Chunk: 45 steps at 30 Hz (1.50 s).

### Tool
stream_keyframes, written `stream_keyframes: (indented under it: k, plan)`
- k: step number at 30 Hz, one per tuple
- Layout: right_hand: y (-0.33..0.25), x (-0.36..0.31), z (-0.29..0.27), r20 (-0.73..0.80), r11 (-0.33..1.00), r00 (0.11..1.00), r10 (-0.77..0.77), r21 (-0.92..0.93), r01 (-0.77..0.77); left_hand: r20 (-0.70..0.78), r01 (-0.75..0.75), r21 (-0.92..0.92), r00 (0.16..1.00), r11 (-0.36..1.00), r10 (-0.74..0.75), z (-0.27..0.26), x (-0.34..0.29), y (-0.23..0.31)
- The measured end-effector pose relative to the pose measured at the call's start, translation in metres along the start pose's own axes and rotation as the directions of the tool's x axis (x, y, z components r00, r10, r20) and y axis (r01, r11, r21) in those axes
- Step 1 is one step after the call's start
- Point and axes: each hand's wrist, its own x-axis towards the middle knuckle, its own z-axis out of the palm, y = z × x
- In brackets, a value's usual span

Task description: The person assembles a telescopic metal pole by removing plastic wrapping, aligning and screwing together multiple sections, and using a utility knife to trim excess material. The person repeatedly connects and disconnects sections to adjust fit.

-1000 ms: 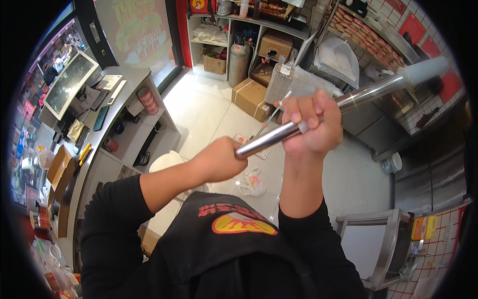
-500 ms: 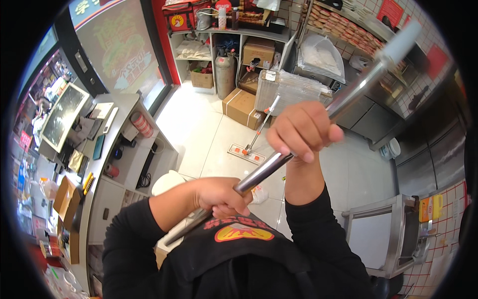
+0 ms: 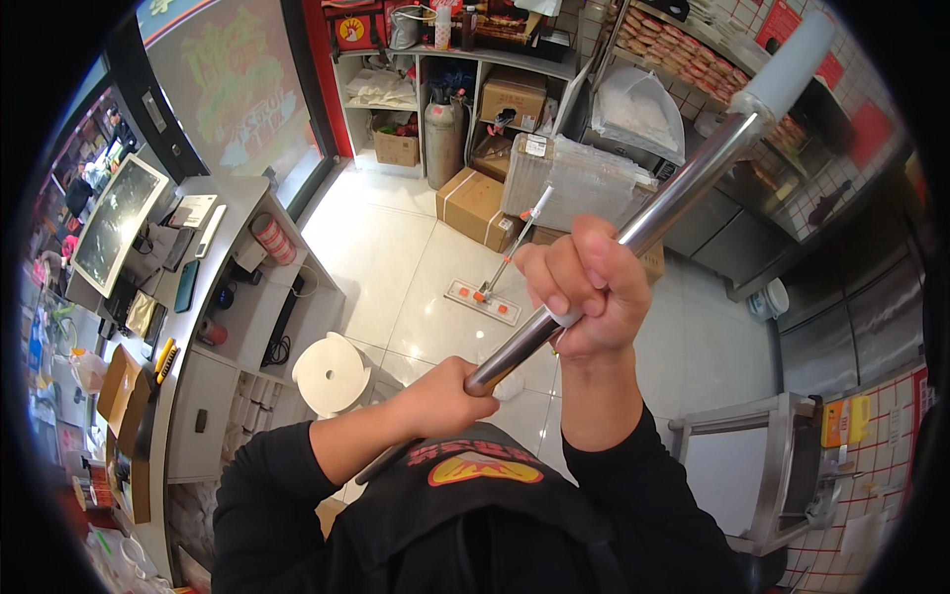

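Observation:
A shiny metal pole [image 3: 683, 184] with a pale grey plastic sleeve at its upper end slants across in front of me. My right hand [image 3: 592, 285] is closed around its middle, fingers wrapped over the shaft. Lower down, my left hand [image 3: 435, 398] grips the same pole close to my black apron [image 3: 485, 467]. The pole's low end runs behind my left forearm and is hidden. Beyond my hands, a flat mop [image 3: 485, 299] with a white and orange handle rests on the tiled floor, apart from both hands.
On the left runs a counter [image 3: 220, 259] with a monitor [image 3: 119, 228]; a round white stool [image 3: 332, 376] stands beside it. Ahead are a gas cylinder [image 3: 442, 141], a cardboard box [image 3: 477, 208] and plastic-wrapped panels [image 3: 569, 183]. A steel-framed cabinet [image 3: 737, 465] stands right.
My right hand has turned on the pole, its fingers curling tighter around it. My left hand has shifted slightly, and more of the white stool shows. The view has moved a little.

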Motion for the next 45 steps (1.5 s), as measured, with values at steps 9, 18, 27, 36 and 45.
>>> stream_keyframes:
  k: [9, 18, 27, 36, 45]
  plan:
    - [0.015, -0.027, -0.004, -0.236, 0.983, 0.955, -0.181, -0.041, 0.177, -0.222, -0.002, 0.251, 0.973, 0.968, 0.059, 0.001, 0.017, -0.015]
    - [0.016, -0.038, -0.033, -0.231, 0.982, 0.954, -0.189, -0.058, 0.181, -0.102, 0.024, 0.346, 0.995, 0.938, 0.013, -0.009, 0.04, -0.007]
    - [-0.059, -0.008, -0.038, -0.079, 0.981, 0.99, -0.117, -0.165, 0.102, 0.314, 0.03, -0.068, 0.949, 0.997, -0.007, -0.044, 0.047, -0.002]
    - [-0.102, 0.011, 0.001, -0.392, 0.978, 0.897, -0.204, -0.132, 0.164, 0.092, -0.162, 0.271, 0.986, 0.949, 0.142, -0.036, 0.039, -0.005]
    - [-0.093, -0.001, 0.005, -0.356, 0.977, 0.912, -0.205, -0.121, 0.173, 0.143, -0.147, 0.321, 0.984, 0.936, 0.106, -0.039, 0.031, -0.004]
